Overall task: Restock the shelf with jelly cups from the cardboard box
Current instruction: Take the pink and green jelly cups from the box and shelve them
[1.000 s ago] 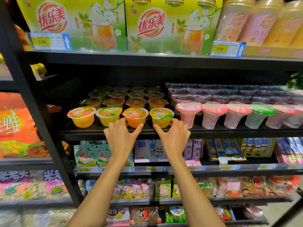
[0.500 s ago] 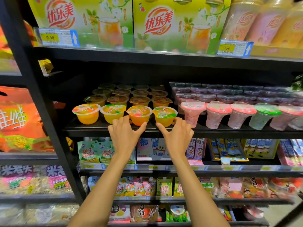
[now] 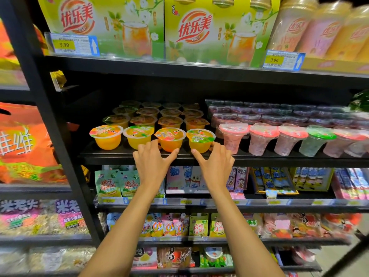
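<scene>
Orange and yellow jelly cups stand in rows on the black middle shelf (image 3: 111,156). Four make up the front row. My left hand (image 3: 153,158) is at the third front cup (image 3: 170,139), fingers on its left side and thumb under its front. My right hand (image 3: 214,158) is around the base of the fourth front cup (image 3: 200,139), thumb on the left and fingers on the right. Both cups stand on the shelf. No cardboard box is in view.
Taller pink and green dessert cups (image 3: 261,138) fill the same shelf right of the fourth cup. Green drink cartons (image 3: 217,31) sit on the shelf above, with price tags (image 3: 283,59) on its edge. Snack packets (image 3: 117,182) hang below. A black upright (image 3: 50,116) borders the bay on the left.
Both hands stay at the same two front cups. The view has drifted slightly, with the shelf sitting a little more to the right in the frame.
</scene>
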